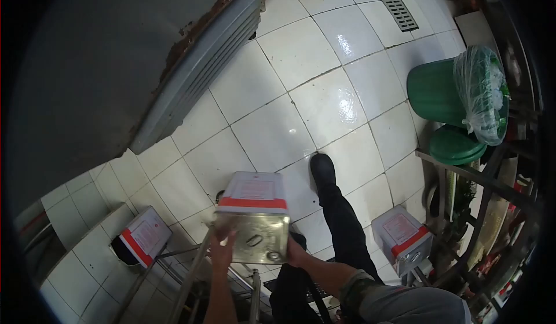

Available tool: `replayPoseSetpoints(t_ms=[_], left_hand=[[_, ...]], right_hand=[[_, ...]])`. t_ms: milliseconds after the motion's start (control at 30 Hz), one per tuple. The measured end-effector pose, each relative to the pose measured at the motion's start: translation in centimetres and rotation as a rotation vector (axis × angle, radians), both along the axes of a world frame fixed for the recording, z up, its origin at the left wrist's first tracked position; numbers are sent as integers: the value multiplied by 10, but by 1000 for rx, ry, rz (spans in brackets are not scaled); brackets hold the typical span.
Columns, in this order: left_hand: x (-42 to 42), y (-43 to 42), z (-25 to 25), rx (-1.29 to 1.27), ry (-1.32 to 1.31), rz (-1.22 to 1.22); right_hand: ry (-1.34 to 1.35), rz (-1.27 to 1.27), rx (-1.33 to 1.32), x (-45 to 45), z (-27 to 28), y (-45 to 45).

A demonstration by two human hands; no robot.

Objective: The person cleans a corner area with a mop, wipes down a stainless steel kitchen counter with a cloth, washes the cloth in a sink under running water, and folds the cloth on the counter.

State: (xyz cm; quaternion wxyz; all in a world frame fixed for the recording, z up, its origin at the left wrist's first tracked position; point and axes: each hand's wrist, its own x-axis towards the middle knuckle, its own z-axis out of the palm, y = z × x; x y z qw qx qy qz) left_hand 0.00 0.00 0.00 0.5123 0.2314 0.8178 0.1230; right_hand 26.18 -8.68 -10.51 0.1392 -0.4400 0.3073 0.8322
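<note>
We have one square metal tin with a shiny gold-coloured end [253, 240], held up off the white tiled floor [324, 98], between the left fingers [225, 241] and right fingers [293, 253]. Gold end faces us; there's a dark oval handle [254, 240] mid-end and a small round fitting [273, 255] in the corner nearest the right fingers. The side beyond the fingers is whitish with a red-orange band [253, 203] and a pale printed panel [255, 188]. Print too small to read; no brand we can make out.

Left fingers: spread on the left side of the tin, blurred. Right fingers: closed in at the right edge, mostly hidden, so we can't tell their exact spread. Both hands have hold of the tin.

Count: three tins total. Second red-banded tin [145, 237] is well left of the left fingers, label unreadable, beside a metal rail frame [191, 277]. Third red-banded tin [401, 237] is well right of the right fingers, metal end showing, label unreadable.

Far ahead and right of the right fingers: one green bin [431, 91] with a clear plastic bag [478, 86], one round green lid-like item [454, 144] just beside it. One slotted floor drain [392, 2], farther ahead.
</note>
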Motion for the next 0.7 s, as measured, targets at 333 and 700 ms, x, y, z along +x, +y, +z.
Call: replayPoseSetpoints(t_ms=[333, 700], left_hand=[[69, 125, 23, 91, -75, 58], [58, 263, 23, 370, -213, 425]], right_hand=[[-271, 78, 389, 51, 54, 222], [-501, 219, 834, 17, 59, 377]])
